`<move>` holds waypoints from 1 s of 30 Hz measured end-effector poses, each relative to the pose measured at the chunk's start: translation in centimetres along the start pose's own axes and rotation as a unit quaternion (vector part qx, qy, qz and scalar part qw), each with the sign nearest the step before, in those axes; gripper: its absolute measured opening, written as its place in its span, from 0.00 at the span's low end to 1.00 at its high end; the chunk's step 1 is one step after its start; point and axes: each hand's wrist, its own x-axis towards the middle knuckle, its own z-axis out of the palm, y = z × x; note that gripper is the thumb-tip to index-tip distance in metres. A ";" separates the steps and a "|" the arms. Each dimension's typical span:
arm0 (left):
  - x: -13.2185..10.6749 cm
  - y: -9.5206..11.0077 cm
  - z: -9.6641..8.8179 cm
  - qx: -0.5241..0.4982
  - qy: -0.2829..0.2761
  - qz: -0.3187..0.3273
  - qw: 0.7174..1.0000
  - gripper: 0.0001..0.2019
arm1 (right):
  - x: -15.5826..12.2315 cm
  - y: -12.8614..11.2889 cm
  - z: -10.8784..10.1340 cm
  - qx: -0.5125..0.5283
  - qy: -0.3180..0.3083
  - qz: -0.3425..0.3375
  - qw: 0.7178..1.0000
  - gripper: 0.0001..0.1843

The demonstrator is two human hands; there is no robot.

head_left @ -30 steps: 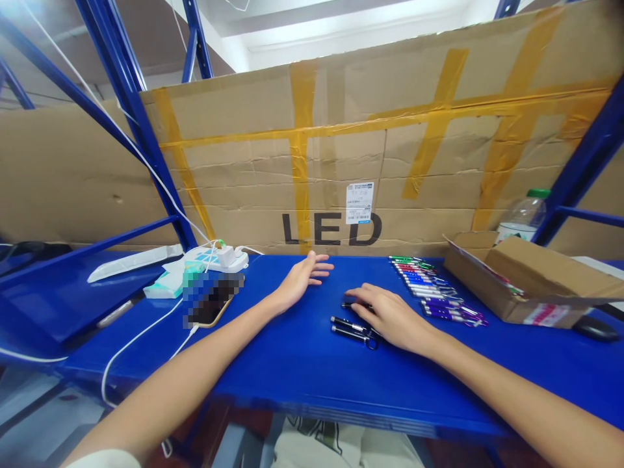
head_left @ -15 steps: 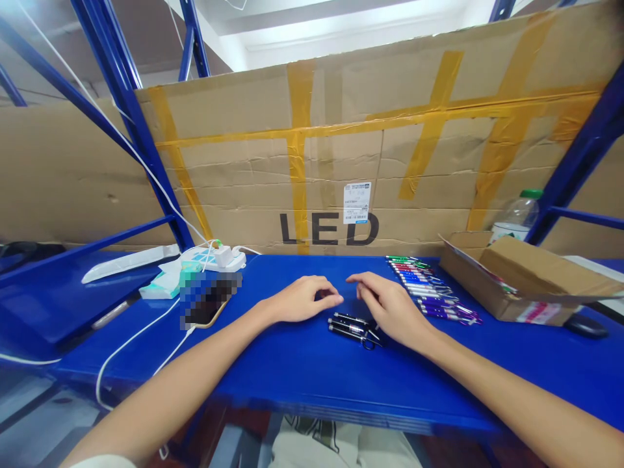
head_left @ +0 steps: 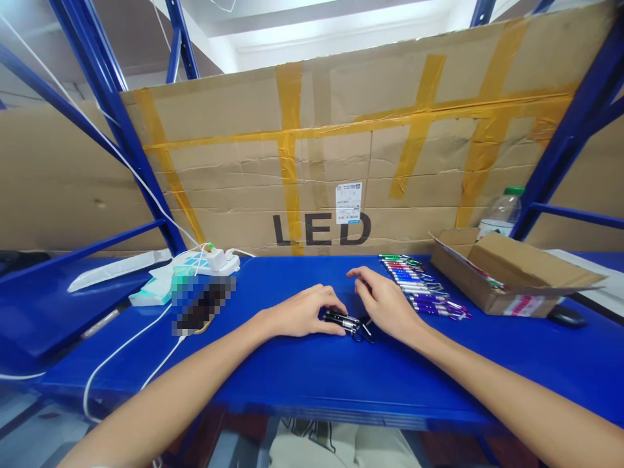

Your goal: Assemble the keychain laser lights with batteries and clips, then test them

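A small bunch of black keychain flashlights (head_left: 344, 321) lies on the blue table (head_left: 312, 370) in front of me. My left hand (head_left: 302, 312) rests over their left ends, fingers curled down onto them. My right hand (head_left: 385, 304) sits just right of them, fingers loosely spread and bent, its palm beside the clip ends. A row of coloured keychain flashlights (head_left: 419, 286), green, red, blue and purple, lies side by side further right.
An open cardboard box (head_left: 507, 273) stands at the right, a plastic bottle (head_left: 500, 211) behind it and a black mouse (head_left: 565, 316) beside it. At the left are a power strip (head_left: 209, 261), a blurred phone (head_left: 202, 304) with a white cable, and tissue packs. A taped "LED" cardboard sheet (head_left: 341, 162) backs the table.
My left hand came back from the far middle of the table and closed down on the black flashlights. My right hand lifted off them and shifted slightly right.
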 end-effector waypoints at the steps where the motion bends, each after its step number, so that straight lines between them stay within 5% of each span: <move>1: 0.0 -0.5 -0.2 0.003 0.002 -0.003 1.000 0.20 | 0.0 0.1 0.0 -0.002 -0.001 0.000 1.000 0.17; 8: -1.8 -6.4 -4.3 0.124 0.032 -0.118 0.985 0.18 | 0.0 0.2 -0.1 -0.025 -0.015 0.005 1.000 0.17; 11: -3.1 -9.2 -6.1 0.261 0.038 -0.219 0.939 0.18 | -0.1 0.2 0.1 -0.024 -0.023 0.002 0.999 0.17; 15: -4.4 -11.6 -7.3 0.304 0.059 -0.277 0.910 0.20 | -0.2 0.4 0.3 -0.023 -0.029 -0.015 0.999 0.17; 30: -4.4 -12.5 -6.7 0.359 0.064 -0.353 0.861 0.21 | -0.1 0.3 0.3 -0.044 -0.072 -0.002 0.996 0.16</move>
